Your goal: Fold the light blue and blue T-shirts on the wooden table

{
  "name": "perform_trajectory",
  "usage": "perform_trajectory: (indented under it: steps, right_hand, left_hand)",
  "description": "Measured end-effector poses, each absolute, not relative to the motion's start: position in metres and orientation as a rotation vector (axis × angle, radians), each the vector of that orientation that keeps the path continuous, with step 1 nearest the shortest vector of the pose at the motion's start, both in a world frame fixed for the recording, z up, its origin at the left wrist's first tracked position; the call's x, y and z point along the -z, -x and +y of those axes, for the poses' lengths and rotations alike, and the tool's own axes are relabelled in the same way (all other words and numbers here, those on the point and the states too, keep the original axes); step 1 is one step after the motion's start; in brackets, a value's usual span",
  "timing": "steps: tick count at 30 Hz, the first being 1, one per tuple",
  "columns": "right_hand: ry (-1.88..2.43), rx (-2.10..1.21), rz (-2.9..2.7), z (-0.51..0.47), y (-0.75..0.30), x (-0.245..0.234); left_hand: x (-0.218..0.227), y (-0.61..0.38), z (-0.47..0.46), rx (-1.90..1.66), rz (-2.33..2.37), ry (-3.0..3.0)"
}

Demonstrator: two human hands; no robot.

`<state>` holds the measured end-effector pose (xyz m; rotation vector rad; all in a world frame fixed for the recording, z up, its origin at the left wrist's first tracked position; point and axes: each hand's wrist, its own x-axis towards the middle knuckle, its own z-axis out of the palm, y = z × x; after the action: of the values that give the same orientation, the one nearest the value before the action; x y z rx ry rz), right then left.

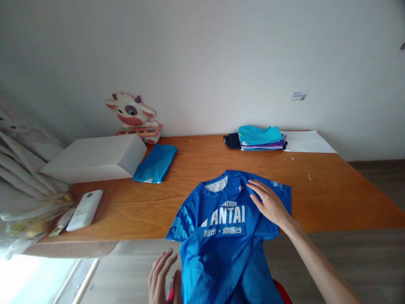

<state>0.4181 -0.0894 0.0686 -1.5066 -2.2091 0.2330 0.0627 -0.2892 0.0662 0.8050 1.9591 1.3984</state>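
Observation:
A blue short-sleeved T-shirt (pixel 221 240) with white lettering lies front side up, its neck and sleeves on the table and its lower part hanging over the front edge toward me. My right hand (pixel 267 202) rests on the shirt's upper chest near the right-hand sleeve, fingers stretched out and holding nothing. Just off the shirt's left side, below the table edge, is my left hand (pixel 163 276) with its fingers apart. I cannot tell whether its thumb touches the cloth.
The wooden table (pixel 202 156) stands against a wall. Along it are a white box (pixel 91 158), a cow toy keyboard (pixel 134 116), a folded blue garment (pixel 156 164), a stack of folded clothes (pixel 261 137), white paper (pixel 308 141) and a white device (pixel 85 210). Plastic bags (pixel 28 219) sit at left.

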Motion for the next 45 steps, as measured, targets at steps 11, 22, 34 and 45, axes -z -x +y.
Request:
perform_trajectory:
  steps: [11, 22, 34, 45]
  right_hand:
    - [1.769, 0.024, -2.296, -0.048, -0.399, -0.009]
    - [1.717, -0.019, -2.377, -0.001, -0.422, -0.013]
    - [1.848, 0.067, -2.374, 0.008, -0.422, 0.002]
    - [1.755, 0.055, -2.326, -0.009, -0.375, -0.017]
  left_hand:
    - [-0.029, -0.100, -0.112, -0.535, 2.058, -1.910]
    - [-0.035, -0.046, 0.021, -0.342, 1.764, -2.259]
    - [-0.019, -0.063, -0.013, -0.393, 2.073, -2.327]
    - [-0.020, -0.088, -0.016, -0.395, 2.008, -2.376]
